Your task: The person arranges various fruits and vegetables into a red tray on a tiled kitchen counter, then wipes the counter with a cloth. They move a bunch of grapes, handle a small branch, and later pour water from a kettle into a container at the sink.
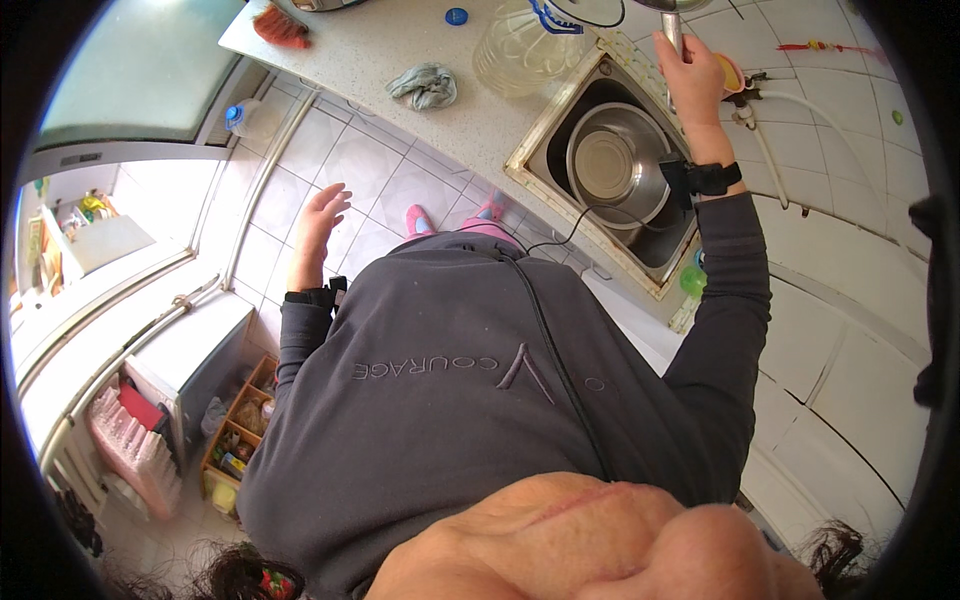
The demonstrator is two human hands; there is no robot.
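Observation:
My right hand (692, 85) is raised above the far right side of the sink (548, 150), its fingers wrapped round a metal handle (672, 35). The rounded metal end of that utensil runs out of the picture at the top, so its kind does not show. Below and left of this hand, a steel basin (578, 160) sits in the sink. My left hand (318, 228) hangs over the tiled floor with its fingers stretched out, holding nothing.
On the speckled counter (350, 60) are a grey cloth (425, 87), a large clear plastic jug (510, 60), a blue cap (456, 16) and a red brush (280, 27). A white hose (820, 98) runs along the tiled wall. A wooden shelf box (232, 425) stands lower left.

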